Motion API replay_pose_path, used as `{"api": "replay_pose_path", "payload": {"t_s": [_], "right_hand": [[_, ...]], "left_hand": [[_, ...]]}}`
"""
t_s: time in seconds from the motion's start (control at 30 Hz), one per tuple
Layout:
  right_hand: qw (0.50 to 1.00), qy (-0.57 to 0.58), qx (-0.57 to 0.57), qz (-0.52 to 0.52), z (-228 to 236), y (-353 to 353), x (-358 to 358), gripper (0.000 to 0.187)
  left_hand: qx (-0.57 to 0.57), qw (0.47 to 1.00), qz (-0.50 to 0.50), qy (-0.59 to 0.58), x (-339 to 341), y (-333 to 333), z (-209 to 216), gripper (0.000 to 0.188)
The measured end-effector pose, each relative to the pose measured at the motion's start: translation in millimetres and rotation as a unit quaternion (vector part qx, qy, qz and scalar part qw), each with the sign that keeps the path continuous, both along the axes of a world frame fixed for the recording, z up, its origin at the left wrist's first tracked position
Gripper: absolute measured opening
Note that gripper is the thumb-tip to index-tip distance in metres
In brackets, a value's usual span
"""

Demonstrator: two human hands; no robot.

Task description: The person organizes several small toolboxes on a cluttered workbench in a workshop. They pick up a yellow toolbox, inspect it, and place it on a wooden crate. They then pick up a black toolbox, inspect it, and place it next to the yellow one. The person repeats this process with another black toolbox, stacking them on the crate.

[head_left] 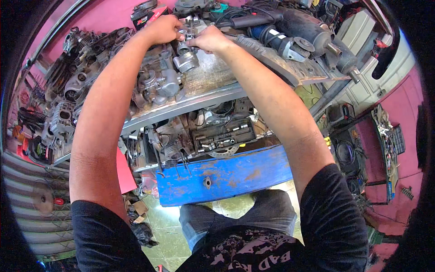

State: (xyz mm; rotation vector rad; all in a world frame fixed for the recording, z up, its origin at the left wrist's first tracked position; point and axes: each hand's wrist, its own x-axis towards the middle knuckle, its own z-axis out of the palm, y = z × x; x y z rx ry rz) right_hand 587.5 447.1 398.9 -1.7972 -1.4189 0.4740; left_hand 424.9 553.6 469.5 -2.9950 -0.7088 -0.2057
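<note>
Both my arms stretch forward over a metal-edged workbench (pixel 213 72). Near its back, a silver metal carburetor (pixel 186 61) stands between my hands. My left hand (pixel 162 30) closes on its upper left side, thumb and fingers pinched at the top. From the right, my right hand (pixel 211 40) grips the upper part with its fingers curled; the fingertips are partly hidden. A second greyish carburetor-like part (pixel 159 84) lies on the bench just nearer and to the left.
Greasy engine parts (pixel 74 84) crowd the bench's left side. An angle grinder (pixel 290 49) and dark exhaust mufflers (pixel 306 29) lie at right. Below sit a socket tray (pixel 226 137) and a blue bench plank (pixel 235 174) with a small gasket-shaped piece (pixel 207 182). A tool shelf (pixel 387 154) hangs far right.
</note>
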Motion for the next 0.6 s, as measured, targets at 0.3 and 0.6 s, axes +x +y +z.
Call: {"api": "replay_pose_path", "payload": {"t_s": [0.3,0.6], "right_hand": [[0.996,-0.032,0.036,-0.069,7.6,1.5,-7.2,0.053],[0.991,-0.088,0.069,-0.075,8.4,3.1,-20.2,0.047]], "left_hand": [[-0.022,0.996,0.047,-0.067,-5.7,-16.7,-7.1,0.041],[-0.153,0.978,-0.009,-0.143,-13.4,27.9,-26.4,0.046]]}}
